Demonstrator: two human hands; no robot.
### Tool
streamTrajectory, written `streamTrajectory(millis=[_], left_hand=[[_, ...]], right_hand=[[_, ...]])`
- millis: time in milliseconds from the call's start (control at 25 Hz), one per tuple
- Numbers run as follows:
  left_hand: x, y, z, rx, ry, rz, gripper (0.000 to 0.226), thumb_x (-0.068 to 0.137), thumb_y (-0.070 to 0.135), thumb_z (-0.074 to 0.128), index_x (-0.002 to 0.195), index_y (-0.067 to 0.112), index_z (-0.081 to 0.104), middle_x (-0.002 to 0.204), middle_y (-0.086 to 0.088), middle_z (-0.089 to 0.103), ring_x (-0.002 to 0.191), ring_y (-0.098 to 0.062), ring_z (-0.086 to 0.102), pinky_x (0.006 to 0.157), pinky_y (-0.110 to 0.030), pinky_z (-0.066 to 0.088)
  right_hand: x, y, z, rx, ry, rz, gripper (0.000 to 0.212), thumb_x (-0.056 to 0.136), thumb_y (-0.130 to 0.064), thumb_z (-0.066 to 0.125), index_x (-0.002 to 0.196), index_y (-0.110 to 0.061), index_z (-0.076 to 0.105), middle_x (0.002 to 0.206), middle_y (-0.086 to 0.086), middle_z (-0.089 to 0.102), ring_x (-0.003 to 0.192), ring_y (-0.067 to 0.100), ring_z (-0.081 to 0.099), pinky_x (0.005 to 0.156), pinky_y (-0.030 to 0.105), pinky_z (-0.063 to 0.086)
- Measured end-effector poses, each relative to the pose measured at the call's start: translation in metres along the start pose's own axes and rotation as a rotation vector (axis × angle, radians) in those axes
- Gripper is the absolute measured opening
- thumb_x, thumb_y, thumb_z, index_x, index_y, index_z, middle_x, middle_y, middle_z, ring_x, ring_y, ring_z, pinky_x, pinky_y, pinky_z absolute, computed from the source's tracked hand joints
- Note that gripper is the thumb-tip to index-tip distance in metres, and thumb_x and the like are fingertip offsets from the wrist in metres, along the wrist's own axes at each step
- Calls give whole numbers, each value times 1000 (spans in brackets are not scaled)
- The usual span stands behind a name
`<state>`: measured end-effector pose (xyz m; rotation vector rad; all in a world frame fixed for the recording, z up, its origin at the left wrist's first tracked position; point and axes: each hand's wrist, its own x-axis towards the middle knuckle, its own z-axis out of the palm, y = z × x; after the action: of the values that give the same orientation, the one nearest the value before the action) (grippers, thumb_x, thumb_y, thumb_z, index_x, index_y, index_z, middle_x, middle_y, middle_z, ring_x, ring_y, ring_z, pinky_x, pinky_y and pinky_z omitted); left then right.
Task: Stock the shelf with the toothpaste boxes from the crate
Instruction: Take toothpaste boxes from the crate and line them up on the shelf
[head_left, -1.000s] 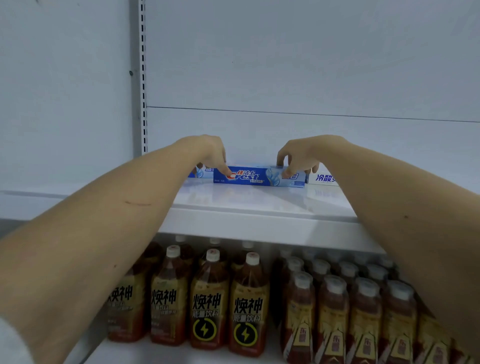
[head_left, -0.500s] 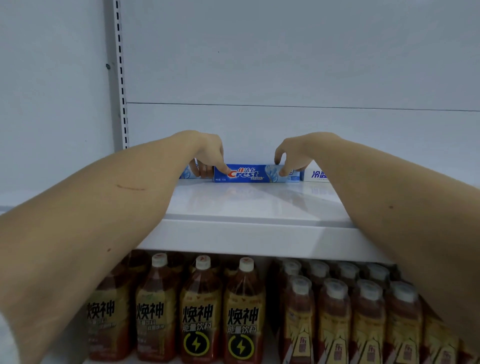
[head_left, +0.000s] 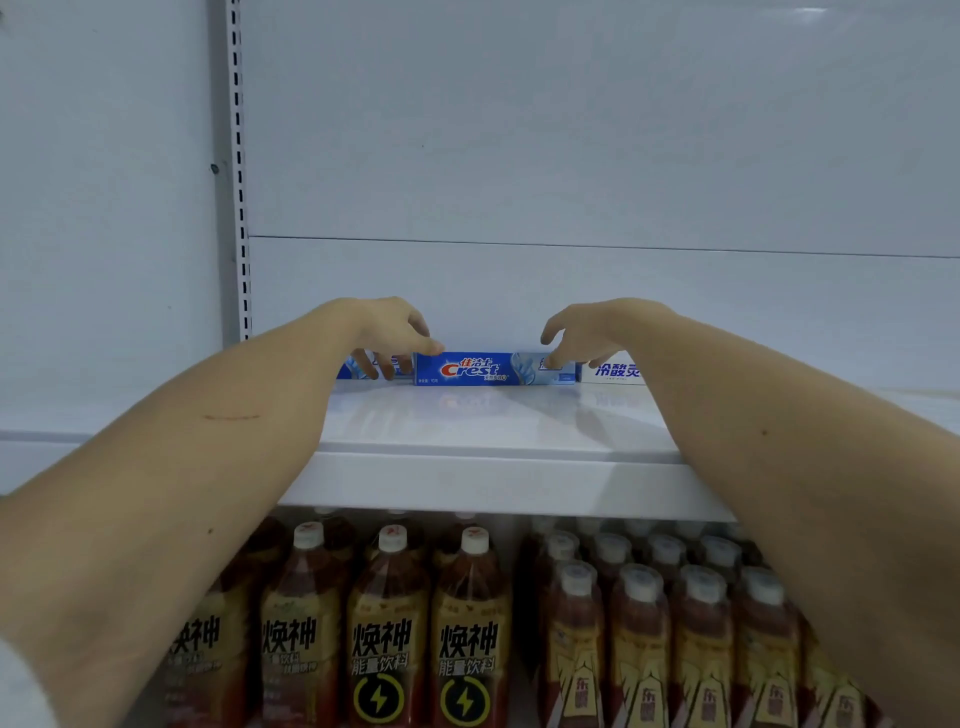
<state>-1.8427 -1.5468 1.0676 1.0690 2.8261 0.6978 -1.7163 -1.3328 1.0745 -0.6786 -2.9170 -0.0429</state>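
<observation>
A blue Crest toothpaste box (head_left: 493, 369) lies lengthwise at the back of the white shelf (head_left: 467, 426), against the rear panel. My left hand (head_left: 387, 335) hovers over its left end, thumb tip touching the top left corner and fingers hanging loosely in front of another blue box (head_left: 349, 370) to the left. My right hand (head_left: 589, 332) is at the right end, with one fingertip on the box front and the other fingers spread and lifted. A white toothpaste box (head_left: 615, 371) stands just right of it, partly behind my right wrist. No crate is in view.
The shelf below holds rows of brown drink bottles, yellow-labelled ones (head_left: 387, 639) on the left and white-capped ones (head_left: 639, 649) on the right. A slotted upright rail (head_left: 239, 171) runs up the left. The front part of the upper shelf is bare.
The Crest box has stayed at the back of the shelf. Both hands have loosened from pinching its ends, and their fingers now spread and lift.
</observation>
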Motion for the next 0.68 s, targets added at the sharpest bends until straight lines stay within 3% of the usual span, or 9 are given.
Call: streamTrajectory(millis=[80, 200, 280, 400, 520, 680], left_hand=[[-6, 3, -1, -37, 100, 22, 48, 96, 51, 52, 131, 17, 52, 98, -7, 68, 81, -22, 64, 73, -36, 55], [-14, 22, -8, -193, 273, 57, 56, 101, 53, 35, 132, 11, 51, 121, -11, 63, 109, -30, 58, 92, -41, 46], [-21, 39, -9, -324, 347, 27, 64, 101, 56, 27, 139, 8, 48, 138, -11, 54, 125, -31, 48, 104, -41, 37], [-41, 63, -2, -509, 324, -23, 74, 97, 65, 23, 150, 16, 35, 153, -7, 39, 140, -29, 34, 116, -46, 26], [-73, 88, 8, -596, 284, -5, 71, 98, 65, 20, 151, 20, 36, 156, -4, 35, 145, -25, 28, 119, -46, 19], [-121, 111, 20, -615, 291, -4, 69, 99, 63, 17, 151, 22, 35, 159, -3, 30, 148, -25, 22, 121, -48, 15]], right_hand=[[-12, 3, -5, 33, 70, -8, 51, 92, -43, 58, 139, -26, 48, 130, -1, 54, 100, 26, 66, 100, 41, 47], [-31, 6, -16, 147, 200, -65, 52, 99, -45, 47, 141, -15, 49, 145, 6, 48, 125, 29, 51, 110, 43, 36], [-47, 8, -23, 327, 262, -84, 55, 101, -47, 39, 141, -10, 48, 146, 9, 46, 132, 30, 45, 111, 41, 33], [-71, 13, -30, 639, 287, -75, 63, 102, -53, 30, 147, -10, 40, 151, 8, 40, 138, 29, 37, 114, 43, 29], [-97, 23, -32, 880, 282, -71, 70, 99, -60, 27, 152, -14, 33, 156, 5, 33, 142, 27, 32, 117, 46, 26], [-144, 38, -30, 1077, 239, -57, 79, 90, -74, 27, 151, -24, 35, 156, 0, 33, 138, 30, 37, 113, 48, 30]])
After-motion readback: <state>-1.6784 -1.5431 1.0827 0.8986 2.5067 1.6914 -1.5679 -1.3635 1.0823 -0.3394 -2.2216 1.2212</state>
